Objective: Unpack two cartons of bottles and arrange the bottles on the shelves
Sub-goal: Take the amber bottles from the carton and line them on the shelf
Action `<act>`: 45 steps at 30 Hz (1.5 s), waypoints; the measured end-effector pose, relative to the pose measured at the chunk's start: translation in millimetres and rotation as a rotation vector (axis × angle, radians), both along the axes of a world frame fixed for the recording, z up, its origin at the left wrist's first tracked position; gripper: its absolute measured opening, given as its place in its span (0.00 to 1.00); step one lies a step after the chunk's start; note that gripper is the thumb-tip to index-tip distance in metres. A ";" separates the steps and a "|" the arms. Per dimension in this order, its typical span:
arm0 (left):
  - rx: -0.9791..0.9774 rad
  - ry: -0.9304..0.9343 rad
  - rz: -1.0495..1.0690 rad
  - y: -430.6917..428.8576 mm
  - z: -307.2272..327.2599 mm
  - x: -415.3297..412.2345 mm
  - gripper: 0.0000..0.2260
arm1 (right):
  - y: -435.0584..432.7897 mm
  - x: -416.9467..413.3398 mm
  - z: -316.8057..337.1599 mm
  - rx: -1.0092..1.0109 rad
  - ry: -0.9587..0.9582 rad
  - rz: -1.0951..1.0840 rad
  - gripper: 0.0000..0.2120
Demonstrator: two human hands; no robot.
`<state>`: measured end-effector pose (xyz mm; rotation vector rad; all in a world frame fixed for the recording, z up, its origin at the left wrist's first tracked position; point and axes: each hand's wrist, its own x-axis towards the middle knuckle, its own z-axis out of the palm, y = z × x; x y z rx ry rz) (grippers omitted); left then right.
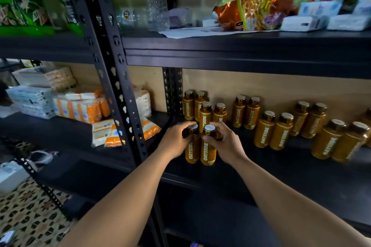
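Shelving fills your view. At far left, glossy green snack bags (22,6) stand on the upper board, and orange-and-white wrapped packets (80,109) lie on the board below them. A black perforated steel upright (115,78) divides that bay from the one in front of you.

Just right of the upright, your left hand (173,141) curls around the neck of an amber plastic bottle with a white-topped gold cap (192,149). The bottle is upright near the front left of the black middle shelf (281,176). A second amber bottle (208,152) touches it on the right, and your right hand (227,143) grips that one at the shoulder. Your hands are close together, each clamped on its own bottle.

Directly behind this pair, four matching bottles (204,114) stand two by two, running back toward the wall. Further right, more paired amber bottles (281,134) stand in staggered rows along the same shelf, out to the frame's edge.

On the shelf above, right of centre, lies a crinkled orange foil snack bag (247,10), with white wrapped tissue packs (307,22) beyond it.
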<state>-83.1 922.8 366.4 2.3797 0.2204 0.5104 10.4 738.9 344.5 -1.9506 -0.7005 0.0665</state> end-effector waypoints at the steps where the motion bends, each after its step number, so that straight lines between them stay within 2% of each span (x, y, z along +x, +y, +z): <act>1: -0.009 -0.004 0.003 5.6 -1.0 0.2 0.21 | 6.8 0.9 0.7 -0.002 0.001 0.000 0.24; 13: -0.092 -0.033 0.029 43.2 -7.9 15.7 0.21 | 52.0 17.1 0.5 0.004 0.027 -0.014 0.25; 20: -0.125 0.017 -0.004 51.4 -5.8 23.7 0.21 | 57.0 23.5 -0.7 0.024 0.029 -0.016 0.25; 45: -0.201 0.001 -0.059 61.4 -6.0 34.4 0.22 | 62.8 30.6 5.9 -0.034 -0.010 -0.035 0.27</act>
